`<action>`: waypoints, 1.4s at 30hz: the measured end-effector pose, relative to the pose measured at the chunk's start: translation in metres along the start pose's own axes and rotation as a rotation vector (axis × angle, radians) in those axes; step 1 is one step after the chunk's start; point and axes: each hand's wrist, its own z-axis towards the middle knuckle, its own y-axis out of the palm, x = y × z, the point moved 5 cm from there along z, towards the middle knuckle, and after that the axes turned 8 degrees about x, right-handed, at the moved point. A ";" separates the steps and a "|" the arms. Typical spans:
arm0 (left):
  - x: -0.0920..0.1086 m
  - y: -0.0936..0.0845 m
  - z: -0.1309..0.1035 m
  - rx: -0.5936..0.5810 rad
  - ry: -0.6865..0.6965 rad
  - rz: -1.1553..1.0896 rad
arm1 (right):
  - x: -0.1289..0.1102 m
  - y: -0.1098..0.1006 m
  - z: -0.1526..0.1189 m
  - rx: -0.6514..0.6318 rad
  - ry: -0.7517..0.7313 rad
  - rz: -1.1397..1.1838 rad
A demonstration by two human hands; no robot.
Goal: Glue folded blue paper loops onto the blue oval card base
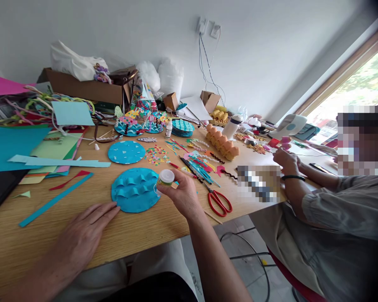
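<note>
My right hand (183, 193) is wrapped round a small white glue bottle (166, 178), tilted over the right edge of a blue disc (134, 203). Curled blue paper strips (130, 184) stand in two rows on that disc. My left hand (86, 228) lies flat on the table, its fingertips at the disc's lower left edge. Behind it is a second blue disc (126, 152) with small pale paper bits on it. Colourful confetti (157, 155) lies to its right. The bottle's tip is hidden by my fingers.
Red-handled scissors (219, 202) and pens (192, 170) lie to the right. An orange egg carton (222, 141) stands farther back. Coloured paper sheets (12, 147) and a blue strip (56, 199) are on the left. Another person (349, 209) sits at the right, hands above the table.
</note>
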 end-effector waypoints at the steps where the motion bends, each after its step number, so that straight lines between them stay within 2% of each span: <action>1: 0.000 -0.001 0.000 0.003 0.009 -0.009 | 0.000 0.000 0.000 -0.003 0.003 0.002; 7: 0.001 -0.002 0.002 0.021 -0.017 -0.001 | -0.002 0.000 0.000 -0.011 0.004 0.017; 12: 0.006 -0.003 0.003 0.068 0.043 0.035 | -0.001 0.001 0.001 -0.011 0.001 0.010; 16: 0.004 -0.001 0.002 0.083 0.014 0.040 | -0.002 0.000 -0.001 -0.014 0.003 0.017; 26: 0.006 -0.001 0.002 0.062 -0.012 0.050 | -0.014 -0.004 -0.007 0.022 -0.012 0.199; 33: 0.008 -0.002 0.003 0.064 -0.011 0.080 | -0.020 0.009 -0.013 -0.028 0.012 0.240; 42: 0.006 0.001 0.001 0.028 -0.032 0.047 | -0.021 0.031 -0.016 -0.100 -0.027 0.151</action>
